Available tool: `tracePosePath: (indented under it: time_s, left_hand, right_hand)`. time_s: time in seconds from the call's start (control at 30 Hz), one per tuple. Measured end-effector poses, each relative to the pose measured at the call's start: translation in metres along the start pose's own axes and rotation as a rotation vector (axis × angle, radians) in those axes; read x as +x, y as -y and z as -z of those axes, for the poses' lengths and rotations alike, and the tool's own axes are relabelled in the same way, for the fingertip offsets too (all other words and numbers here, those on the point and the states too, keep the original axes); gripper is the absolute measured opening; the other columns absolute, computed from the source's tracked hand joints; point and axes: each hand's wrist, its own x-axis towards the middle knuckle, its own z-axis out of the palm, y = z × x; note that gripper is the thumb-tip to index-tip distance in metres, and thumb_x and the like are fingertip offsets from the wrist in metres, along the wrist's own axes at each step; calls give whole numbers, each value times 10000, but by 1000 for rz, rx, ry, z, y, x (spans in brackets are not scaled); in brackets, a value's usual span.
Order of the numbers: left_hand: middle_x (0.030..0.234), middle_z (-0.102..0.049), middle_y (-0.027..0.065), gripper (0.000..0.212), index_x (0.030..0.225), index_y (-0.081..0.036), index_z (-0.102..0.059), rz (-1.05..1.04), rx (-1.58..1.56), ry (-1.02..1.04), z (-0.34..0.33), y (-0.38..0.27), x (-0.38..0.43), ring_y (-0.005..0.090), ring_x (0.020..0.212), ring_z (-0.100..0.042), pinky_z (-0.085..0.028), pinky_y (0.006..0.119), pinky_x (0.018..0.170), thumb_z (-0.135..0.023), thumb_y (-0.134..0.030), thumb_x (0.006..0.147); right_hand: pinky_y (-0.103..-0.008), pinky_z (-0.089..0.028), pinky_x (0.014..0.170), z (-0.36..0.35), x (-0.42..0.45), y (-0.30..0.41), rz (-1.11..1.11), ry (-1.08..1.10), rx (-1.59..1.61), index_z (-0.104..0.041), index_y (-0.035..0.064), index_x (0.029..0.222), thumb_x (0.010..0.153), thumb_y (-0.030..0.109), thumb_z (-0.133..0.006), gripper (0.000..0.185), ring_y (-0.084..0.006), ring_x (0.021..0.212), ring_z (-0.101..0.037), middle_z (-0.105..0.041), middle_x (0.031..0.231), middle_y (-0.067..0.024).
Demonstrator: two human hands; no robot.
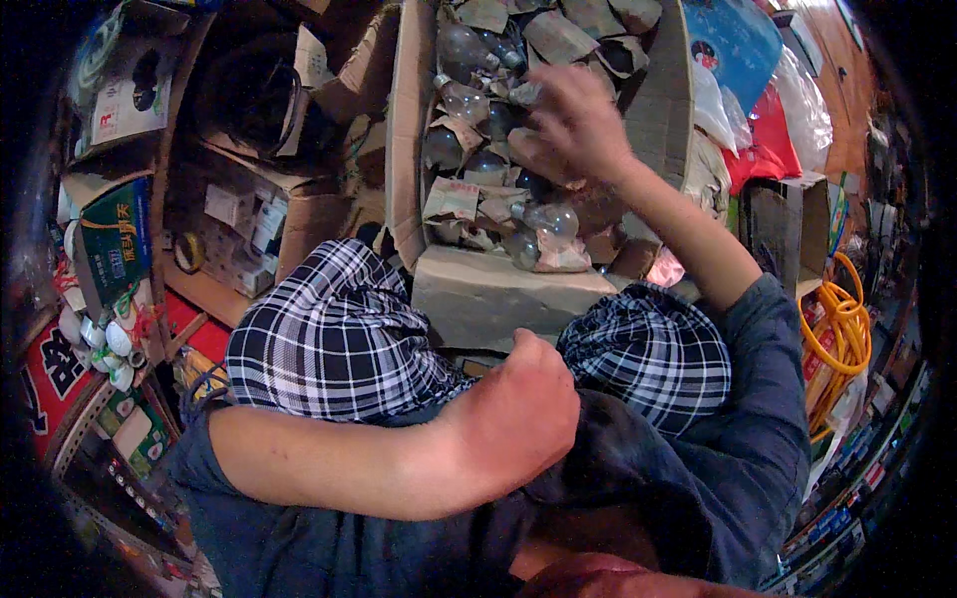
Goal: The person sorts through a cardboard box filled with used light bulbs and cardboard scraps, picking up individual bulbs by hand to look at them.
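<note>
My right hand (pixel 576 123), blurred, is over an open cardboard box (pixel 516 295) of clear glass light bulbs. Its fingers and thumb look apart, and I see nothing held between them. Just left of the fingers lies a bulb (pixel 463 101) with a metal base. Many bulbs sit in torn paper or cardboard sleeves (pixel 452 198). Near the box's front, a bare bulb (pixel 552 220) rests on top of the others. My left hand (pixel 519 407) is curled in front of my torso, above my lap. Its back faces me, so whatever the fingers may hold is hidden.
Plaid-covered knees (pixel 329 329) flank the box. Open cartons stand to the left, one holding small white boxes (pixel 235 224). A roll of tape (pixel 188 250) lies there too. On the right are plastic bags (pixel 770 142), a carton (pixel 785 224) and a coiled orange cable (pixel 841 336).
</note>
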Motion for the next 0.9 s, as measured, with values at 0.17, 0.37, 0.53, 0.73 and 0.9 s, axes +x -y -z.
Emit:
tracePosePath:
  time_s: [0.17, 0.37, 0.53, 0.73, 0.9]
  left_hand:
    - [847, -627, 149, 280, 873, -10, -651, 52, 104, -124, -6, -15, -2, 286, 868, -569, -429, 386, 789, -512, -238, 789]
    - [846, -617, 150, 284, 890, 1, -634, 40, 157, -89, -1, -14, -4, 283, 862, -561, -430, 392, 791, -509, -236, 796]
    - [837, -613, 148, 283, 910, 4, -632, 72, 178, -71, 2, -12, -7, 284, 863, -557, -430, 391, 786, -510, -231, 808]
    - [875, -622, 166, 317, 1010, 14, -627, 71, 152, -27, 2, -13, -12, 298, 881, -566, -437, 398, 799, -502, -222, 838]
    - [915, -632, 183, 326, 1038, 19, -621, 108, 121, 18, -3, -17, -11, 310, 915, -581, -442, 396, 808, -485, -218, 860]
  right_hand:
    - [-383, -419, 950, -28, -5, 61, 559, 216, -70, -586, 87, 1096, 711, 208, -676, 413, -274, 1075, -547, -614, 1093, -96]
    - [-422, -421, 869, -68, -33, 65, 302, 600, -369, -557, 61, 1108, 690, 292, -706, 500, -252, 924, -595, -635, 917, -74]
    - [-436, -409, 860, -68, -39, 62, 161, 677, -432, -516, 63, 1011, 688, 302, -724, 453, -272, 928, -601, -630, 887, -100]
    - [-391, -464, 793, -45, -39, 28, -17, 591, 6, -580, 9, 1051, 773, 145, -650, 317, -269, 886, -608, -631, 904, -106]
    - [-256, -463, 700, -34, -39, 10, -688, 542, 962, -574, 24, 1136, 850, 24, -619, 289, -91, 791, -558, -607, 914, -16]
